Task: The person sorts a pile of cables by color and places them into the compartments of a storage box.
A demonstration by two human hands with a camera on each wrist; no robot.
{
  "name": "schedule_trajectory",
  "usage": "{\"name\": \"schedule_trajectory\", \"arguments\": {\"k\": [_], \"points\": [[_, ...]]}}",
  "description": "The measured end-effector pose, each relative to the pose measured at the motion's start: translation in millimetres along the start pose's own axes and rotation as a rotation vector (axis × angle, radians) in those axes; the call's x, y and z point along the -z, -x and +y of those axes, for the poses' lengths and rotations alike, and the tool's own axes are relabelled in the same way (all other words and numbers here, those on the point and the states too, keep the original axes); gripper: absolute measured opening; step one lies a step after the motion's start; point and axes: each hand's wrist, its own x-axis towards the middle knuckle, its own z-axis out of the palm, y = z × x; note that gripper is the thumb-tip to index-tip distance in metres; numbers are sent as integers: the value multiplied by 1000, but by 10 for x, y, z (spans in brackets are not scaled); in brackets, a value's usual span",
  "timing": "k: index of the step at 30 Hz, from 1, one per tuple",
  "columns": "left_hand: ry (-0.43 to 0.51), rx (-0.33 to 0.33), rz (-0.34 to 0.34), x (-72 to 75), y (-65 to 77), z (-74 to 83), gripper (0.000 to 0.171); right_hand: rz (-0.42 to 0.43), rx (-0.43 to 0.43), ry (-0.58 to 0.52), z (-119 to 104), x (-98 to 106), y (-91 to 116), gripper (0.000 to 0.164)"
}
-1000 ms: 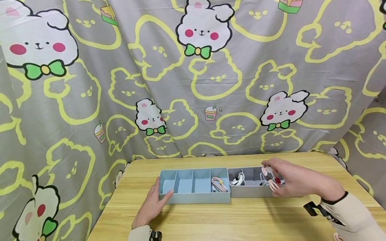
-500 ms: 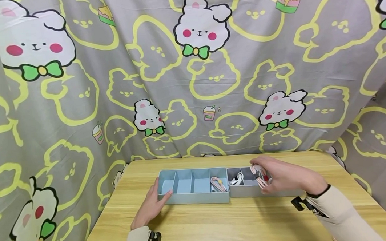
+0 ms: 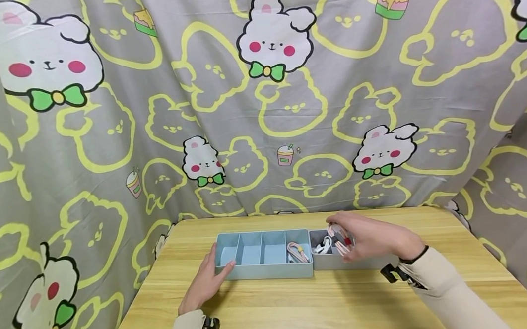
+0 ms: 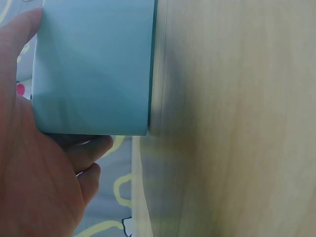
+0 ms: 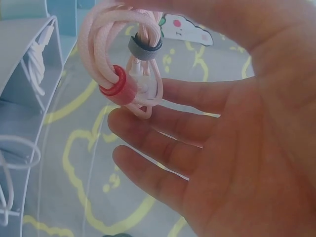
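Note:
My right hand (image 3: 374,234) pinches a coiled pink cable (image 5: 106,42) between thumb and fingers. A red strap (image 5: 118,86) and a grey strap (image 5: 145,48) wrap the strands. The coil hangs over the grey divided box (image 3: 362,261), close to a white cable (image 3: 324,244) in its left compartment. My left hand (image 3: 207,282) grips the left end of the light blue divided box (image 3: 269,271), thumb at the front wall and fingers round the end. A pink cable with a yellow tie (image 3: 297,252) lies in the blue box's rightmost compartment.
Both boxes stand end to end on the wooden table (image 3: 289,307). Another white cable (image 5: 17,148) shows inside the grey box in the right wrist view. A patterned curtain (image 3: 296,108) hangs behind the table and along its sides.
My right hand has moved left along the grey box, carrying the pink cable from its right part to near the white cable. My left hand keeps its grip on the blue box.

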Motion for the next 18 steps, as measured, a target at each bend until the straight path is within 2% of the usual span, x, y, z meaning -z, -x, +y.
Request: {"name": "schedule_trajectory", "arguments": {"k": [5, 12, 18], "points": [[-1, -2, 6, -13, -7, -12, 104, -37, -27, -20, -48, -13, -92, 75], [-9, 0, 2, -16, -5, -16, 104, -76, -12, -32, -95, -47, -224, 79], [-12, -2, 4, -12, -4, -6, 104, -118, -45, -26, -138, -94, -343, 80]]}}
